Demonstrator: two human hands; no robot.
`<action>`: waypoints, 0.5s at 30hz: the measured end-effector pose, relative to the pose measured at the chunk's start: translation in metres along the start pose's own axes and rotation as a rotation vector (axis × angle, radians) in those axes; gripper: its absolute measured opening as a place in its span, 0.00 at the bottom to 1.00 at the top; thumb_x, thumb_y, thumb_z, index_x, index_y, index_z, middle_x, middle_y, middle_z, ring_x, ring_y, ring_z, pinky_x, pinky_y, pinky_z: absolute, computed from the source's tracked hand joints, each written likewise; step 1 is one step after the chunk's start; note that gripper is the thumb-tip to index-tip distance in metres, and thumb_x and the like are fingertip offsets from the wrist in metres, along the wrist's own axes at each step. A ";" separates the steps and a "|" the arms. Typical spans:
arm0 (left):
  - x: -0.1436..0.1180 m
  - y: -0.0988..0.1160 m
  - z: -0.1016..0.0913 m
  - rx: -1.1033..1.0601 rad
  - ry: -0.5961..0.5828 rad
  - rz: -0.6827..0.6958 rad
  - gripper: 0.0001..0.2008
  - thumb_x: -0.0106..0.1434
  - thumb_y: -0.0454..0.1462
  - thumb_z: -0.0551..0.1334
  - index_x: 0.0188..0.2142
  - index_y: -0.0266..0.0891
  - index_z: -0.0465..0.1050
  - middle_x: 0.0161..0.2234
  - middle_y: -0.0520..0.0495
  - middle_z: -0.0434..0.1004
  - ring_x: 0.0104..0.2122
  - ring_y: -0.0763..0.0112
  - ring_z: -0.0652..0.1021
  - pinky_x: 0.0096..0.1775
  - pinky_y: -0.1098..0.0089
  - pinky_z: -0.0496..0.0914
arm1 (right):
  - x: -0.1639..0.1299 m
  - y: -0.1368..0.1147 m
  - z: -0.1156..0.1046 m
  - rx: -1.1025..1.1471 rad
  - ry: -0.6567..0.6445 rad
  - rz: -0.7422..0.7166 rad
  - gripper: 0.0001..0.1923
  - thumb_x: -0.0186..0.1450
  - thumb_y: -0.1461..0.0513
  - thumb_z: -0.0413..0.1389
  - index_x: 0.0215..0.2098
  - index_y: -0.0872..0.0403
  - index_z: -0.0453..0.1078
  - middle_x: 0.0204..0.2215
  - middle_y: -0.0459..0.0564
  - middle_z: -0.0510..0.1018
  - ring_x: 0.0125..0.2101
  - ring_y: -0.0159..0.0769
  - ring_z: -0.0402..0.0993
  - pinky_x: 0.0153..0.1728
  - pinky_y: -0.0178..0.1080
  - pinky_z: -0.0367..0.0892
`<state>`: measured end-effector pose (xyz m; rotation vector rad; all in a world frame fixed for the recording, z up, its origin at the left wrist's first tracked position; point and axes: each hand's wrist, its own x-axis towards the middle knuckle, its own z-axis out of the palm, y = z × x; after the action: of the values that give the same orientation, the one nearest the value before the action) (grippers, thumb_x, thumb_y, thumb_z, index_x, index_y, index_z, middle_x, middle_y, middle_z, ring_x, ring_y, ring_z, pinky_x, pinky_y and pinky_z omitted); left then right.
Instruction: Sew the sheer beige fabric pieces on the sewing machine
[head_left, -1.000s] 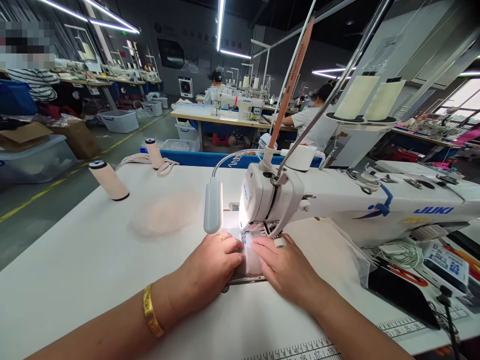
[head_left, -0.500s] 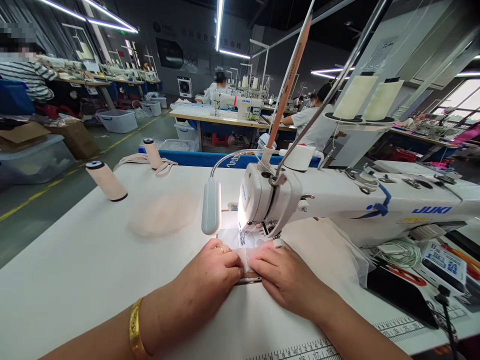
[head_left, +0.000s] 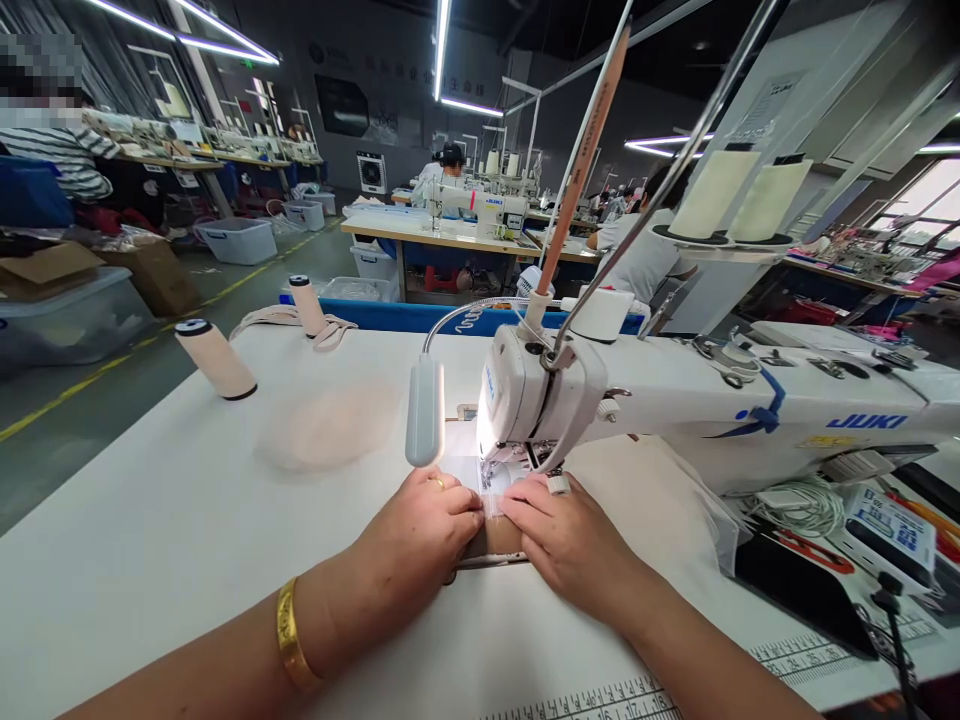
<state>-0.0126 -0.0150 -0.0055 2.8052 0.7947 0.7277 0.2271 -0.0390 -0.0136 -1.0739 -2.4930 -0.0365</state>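
Observation:
Both my hands meet just in front of the needle area of a white JUKI sewing machine [head_left: 540, 400]. My left hand [head_left: 420, 525] has its fingers closed on the left edge of a small piece of sheer pale fabric [head_left: 492, 503]. From the other side, my right hand [head_left: 566, 530] pinches the same fabric, thumb and fingers bent. The cloth lies at the presser foot [head_left: 487, 473], lit by the grey lamp [head_left: 424, 412]. Below it a brownish plate [head_left: 504, 538] shows between my hands. My fingertips are partly hidden.
Two peach thread cones [head_left: 216, 360] stand at the table's far left. Sheer beige fabric [head_left: 326, 425] lies left, and more mesh [head_left: 660, 500] lies under the machine arm. A black phone-like slab [head_left: 806, 595] and coiled cable [head_left: 799, 505] sit right. Co-workers sit at machines beyond.
Both hands have moved slightly forward toward the presser foot with the fabric. Less cloth shows in front of the foot, and more of the brownish plate is uncovered.

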 end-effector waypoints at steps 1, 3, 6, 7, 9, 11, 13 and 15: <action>0.001 -0.001 0.000 0.005 -0.005 -0.001 0.12 0.60 0.24 0.58 0.34 0.38 0.77 0.39 0.47 0.83 0.37 0.63 0.79 0.44 0.58 0.69 | 0.000 0.001 0.001 -0.014 0.002 0.010 0.20 0.64 0.76 0.50 0.48 0.53 0.72 0.41 0.52 0.80 0.44 0.45 0.72 0.43 0.44 0.64; 0.002 -0.004 0.000 0.022 -0.009 -0.004 0.12 0.61 0.24 0.57 0.35 0.37 0.78 0.39 0.46 0.83 0.37 0.62 0.80 0.43 0.59 0.69 | 0.001 0.002 0.003 -0.047 -0.001 0.033 0.20 0.63 0.75 0.50 0.48 0.53 0.72 0.41 0.52 0.81 0.41 0.44 0.72 0.41 0.44 0.64; 0.006 -0.007 0.000 0.047 -0.001 -0.006 0.12 0.64 0.24 0.57 0.35 0.37 0.79 0.37 0.45 0.83 0.36 0.62 0.79 0.42 0.60 0.70 | 0.003 0.004 0.006 -0.095 0.022 0.053 0.20 0.63 0.74 0.51 0.49 0.53 0.73 0.43 0.53 0.81 0.37 0.43 0.71 0.42 0.45 0.65; 0.007 -0.009 0.000 0.049 0.005 -0.010 0.13 0.65 0.25 0.57 0.35 0.37 0.79 0.36 0.45 0.83 0.37 0.62 0.79 0.42 0.61 0.70 | 0.004 0.005 0.007 -0.104 0.038 0.058 0.20 0.63 0.74 0.51 0.49 0.54 0.73 0.44 0.53 0.81 0.38 0.44 0.71 0.42 0.45 0.65; 0.010 -0.011 -0.001 0.046 0.016 -0.021 0.14 0.68 0.26 0.56 0.36 0.38 0.80 0.36 0.45 0.82 0.38 0.63 0.79 0.43 0.63 0.70 | 0.006 0.006 0.008 -0.113 0.062 0.069 0.20 0.63 0.73 0.52 0.50 0.54 0.74 0.47 0.54 0.81 0.42 0.46 0.71 0.43 0.46 0.66; 0.012 -0.013 -0.001 0.050 0.017 -0.033 0.15 0.70 0.28 0.55 0.37 0.39 0.80 0.35 0.45 0.82 0.38 0.63 0.79 0.44 0.64 0.71 | 0.009 0.006 0.008 -0.116 0.067 0.090 0.21 0.63 0.72 0.52 0.51 0.53 0.74 0.49 0.55 0.81 0.44 0.48 0.71 0.44 0.47 0.67; 0.015 -0.015 -0.001 0.085 -0.002 -0.041 0.16 0.72 0.29 0.53 0.37 0.39 0.80 0.36 0.45 0.82 0.38 0.63 0.78 0.44 0.64 0.72 | 0.011 0.006 0.008 -0.117 0.062 0.111 0.22 0.62 0.73 0.52 0.51 0.52 0.74 0.49 0.54 0.81 0.45 0.48 0.72 0.45 0.48 0.67; 0.016 -0.017 -0.001 0.127 -0.028 -0.052 0.18 0.73 0.29 0.51 0.37 0.38 0.80 0.36 0.45 0.81 0.39 0.62 0.78 0.45 0.62 0.72 | 0.013 0.005 0.006 -0.107 0.059 0.125 0.22 0.62 0.73 0.52 0.51 0.52 0.75 0.48 0.53 0.81 0.45 0.47 0.73 0.45 0.48 0.68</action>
<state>-0.0090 0.0080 -0.0027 2.8873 0.9362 0.6498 0.2201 -0.0253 -0.0149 -1.2517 -2.3896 -0.1647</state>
